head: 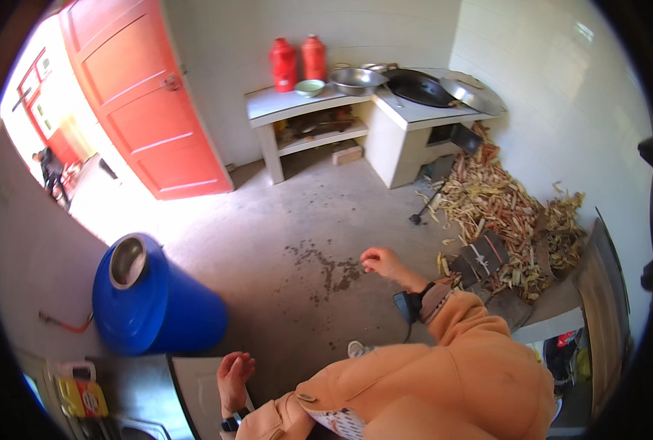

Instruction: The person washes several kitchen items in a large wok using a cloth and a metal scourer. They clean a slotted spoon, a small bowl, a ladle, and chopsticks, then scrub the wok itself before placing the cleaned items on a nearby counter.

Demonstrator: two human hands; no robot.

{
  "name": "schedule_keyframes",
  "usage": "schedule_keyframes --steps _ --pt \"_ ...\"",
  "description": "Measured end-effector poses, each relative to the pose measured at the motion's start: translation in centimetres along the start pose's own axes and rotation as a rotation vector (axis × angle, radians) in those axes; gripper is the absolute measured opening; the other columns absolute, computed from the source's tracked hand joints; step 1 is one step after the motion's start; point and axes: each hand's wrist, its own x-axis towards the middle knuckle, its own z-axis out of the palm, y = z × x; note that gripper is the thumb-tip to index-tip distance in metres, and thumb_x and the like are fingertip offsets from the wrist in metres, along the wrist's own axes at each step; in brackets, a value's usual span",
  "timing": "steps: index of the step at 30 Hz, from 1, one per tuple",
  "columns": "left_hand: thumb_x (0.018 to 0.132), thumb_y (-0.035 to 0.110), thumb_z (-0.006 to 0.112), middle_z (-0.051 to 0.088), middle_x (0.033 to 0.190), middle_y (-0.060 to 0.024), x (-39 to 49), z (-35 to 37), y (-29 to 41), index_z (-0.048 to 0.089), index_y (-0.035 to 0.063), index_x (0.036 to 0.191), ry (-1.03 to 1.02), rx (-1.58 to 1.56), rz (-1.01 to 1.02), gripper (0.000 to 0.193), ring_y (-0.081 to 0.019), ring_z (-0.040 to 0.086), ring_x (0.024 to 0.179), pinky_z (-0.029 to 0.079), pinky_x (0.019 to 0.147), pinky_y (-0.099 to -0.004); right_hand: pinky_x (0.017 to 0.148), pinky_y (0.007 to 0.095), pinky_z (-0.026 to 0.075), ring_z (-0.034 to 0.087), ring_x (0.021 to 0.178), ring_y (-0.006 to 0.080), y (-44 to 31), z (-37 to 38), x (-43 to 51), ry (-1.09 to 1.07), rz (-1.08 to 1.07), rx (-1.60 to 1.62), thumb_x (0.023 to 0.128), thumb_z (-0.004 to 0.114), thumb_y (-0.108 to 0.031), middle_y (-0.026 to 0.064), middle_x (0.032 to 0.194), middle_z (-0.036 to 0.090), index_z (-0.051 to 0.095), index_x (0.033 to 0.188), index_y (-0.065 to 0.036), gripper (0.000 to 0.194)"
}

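My left hand (235, 377) hangs at the lower left with its fingers loosely bent and nothing in it. Close by are a pale cabinet front (201, 379) and a big blue plastic barrel (189, 308). On the barrel's lid sits a metal bowl (128, 261) with something pale inside. Held out in front, my right hand (384, 262) is empty, its fingers slightly curled, above a floor with dark wet spots (337, 269). A dark device is strapped at the right wrist. To the right of that hand lies a heap of corn cobs and husks (491, 192).
Along the back, a tiled counter (274, 104) holds two red thermos flasks (284, 65), a green bowl (309, 88) and a steel basin (357, 80). A wok (421, 87) is set into the stove. An orange-red door (150, 110) stands ajar; a person (54, 173) is outside. A long-handled tool (426, 208) touches the floor.
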Motion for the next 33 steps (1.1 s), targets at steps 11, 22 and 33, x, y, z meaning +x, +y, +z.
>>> schedule_keyframes --steps 11,22,33 --pt "0.094 0.017 0.054 0.063 0.106 -0.0062 26.0 22.1 9.4 0.058 0.0044 0.109 -0.455 0.297 -0.138 0.02 -0.0176 0.062 0.097 0.049 0.084 -0.0298 0.063 0.0242 0.049 0.063 0.072 0.0116 5.4 -15.8 8.5 0.321 0.178 0.229 0.09 0.056 -0.013 0.0039 0.082 0.064 0.061 0.101 -0.002 0.017" --pt "0.094 0.018 0.054 0.063 0.106 -0.0075 51.3 38.1 22.0 0.057 0.0023 0.11 -0.659 0.371 -0.039 0.023 -0.0195 0.061 0.099 0.048 0.084 -0.0307 0.061 0.0223 0.047 0.063 0.075 0.0101 -1.0 -27.1 23.6 0.559 0.215 0.169 0.091 0.054 -0.013 0.0025 0.085 0.064 0.061 0.102 -0.003 0.016" --pt "0.094 0.018 0.053 0.062 0.108 -0.0093 67.1 57.7 24.2 0.056 0.0009 0.111 -0.655 0.418 -0.109 0.024 -0.0202 0.061 0.1 0.048 0.087 -0.0312 0.062 0.0214 0.047 0.06 0.07 0.0092 5.9 -44.9 42.2 0.617 0.352 0.351 0.093 0.056 -0.018 0.0033 0.084 0.064 0.061 0.101 -0.002 0.018"
